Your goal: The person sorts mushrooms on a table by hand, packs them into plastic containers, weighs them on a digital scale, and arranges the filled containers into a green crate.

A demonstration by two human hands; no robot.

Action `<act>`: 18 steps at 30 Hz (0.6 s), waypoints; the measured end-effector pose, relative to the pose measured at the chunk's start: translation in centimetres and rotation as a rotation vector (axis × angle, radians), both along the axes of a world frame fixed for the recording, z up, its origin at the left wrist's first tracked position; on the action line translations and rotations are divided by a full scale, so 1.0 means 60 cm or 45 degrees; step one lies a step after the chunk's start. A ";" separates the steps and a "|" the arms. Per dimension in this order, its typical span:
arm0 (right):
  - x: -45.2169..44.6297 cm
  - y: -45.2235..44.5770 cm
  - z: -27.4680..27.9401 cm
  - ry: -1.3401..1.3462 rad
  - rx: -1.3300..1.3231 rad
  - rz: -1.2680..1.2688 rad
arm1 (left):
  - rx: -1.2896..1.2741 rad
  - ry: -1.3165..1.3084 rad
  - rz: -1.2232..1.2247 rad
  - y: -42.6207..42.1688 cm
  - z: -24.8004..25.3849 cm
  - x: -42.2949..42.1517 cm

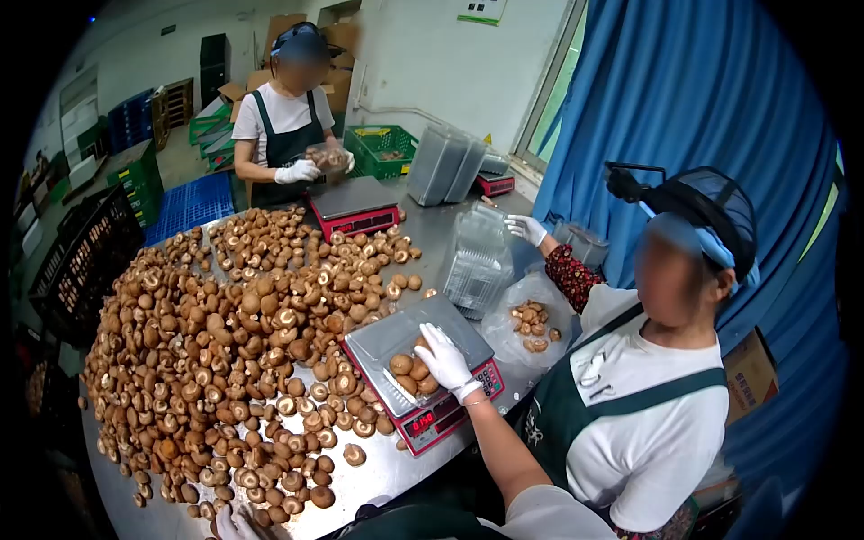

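Observation:
My right hand (445,362), in a white glove, lies over a clear plastic tray of brown mushrooms (412,373). Its fingers are stretched out and touch the mushrooms on the tray's right side. The tray rests on a red scale (441,423) with a lit red display. At the bottom edge my left hand (234,524), also gloved, is partly cut off. Its visible fingers are apart, beside loose mushrooms at the near end of a large pile (216,351); I see nothing held there.
At right, a co-worker's gloved hand (526,229) is by stacked clear trays (477,261). A plastic bag (549,297) holds some mushrooms. Across the metal table (369,472), another person holds a clear pack (328,157) behind a second scale (355,205). A green crate (382,148) stands behind.

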State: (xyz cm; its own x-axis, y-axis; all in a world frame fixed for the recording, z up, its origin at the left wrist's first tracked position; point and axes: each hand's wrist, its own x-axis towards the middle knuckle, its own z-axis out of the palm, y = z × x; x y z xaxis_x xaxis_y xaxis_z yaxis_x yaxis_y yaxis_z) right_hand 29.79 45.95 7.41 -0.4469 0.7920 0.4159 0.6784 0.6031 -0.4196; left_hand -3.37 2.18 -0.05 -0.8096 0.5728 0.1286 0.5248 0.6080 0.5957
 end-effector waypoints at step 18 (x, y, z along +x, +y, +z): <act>0.090 0.084 0.055 0.445 -0.272 -0.167 | 0.280 0.083 -0.420 0.259 0.063 0.110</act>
